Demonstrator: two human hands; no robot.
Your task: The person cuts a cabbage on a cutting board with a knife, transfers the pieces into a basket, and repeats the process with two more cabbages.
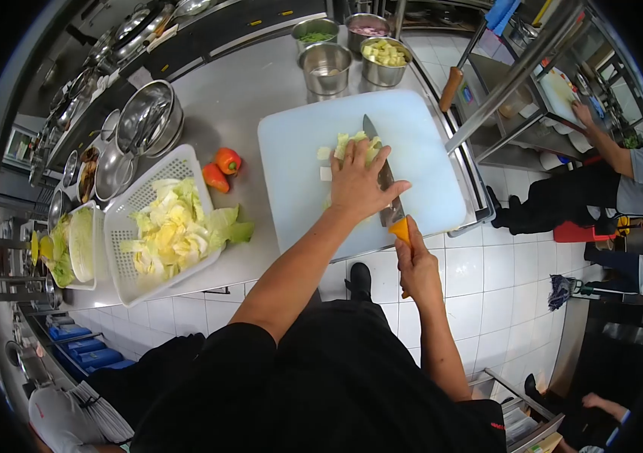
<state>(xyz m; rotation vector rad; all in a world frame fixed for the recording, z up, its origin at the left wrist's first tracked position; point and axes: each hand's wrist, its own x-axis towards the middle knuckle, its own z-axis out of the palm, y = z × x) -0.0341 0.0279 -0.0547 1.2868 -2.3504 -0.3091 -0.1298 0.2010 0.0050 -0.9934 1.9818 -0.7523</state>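
Note:
My right hand [420,264] is wrapped round the orange handle of a kitchen knife [386,175], its blade lying over the white cutting board [431,162] and pointing away from me. My left hand [361,181] rests with spread fingers on a small heap of cut cabbage [345,140], just left of the blade. Its palm hides part of the heap. A few pale cut pieces [325,173] lie on the board beside my left fingers.
Left of the board are two red peppers [227,160] and a white perforated basket [116,240] of cabbage leaves. Steel bowls [173,113] stand behind it. Steel pots [326,69] hold cut vegetables beyond the board. A co-worker [631,177] stands at the right.

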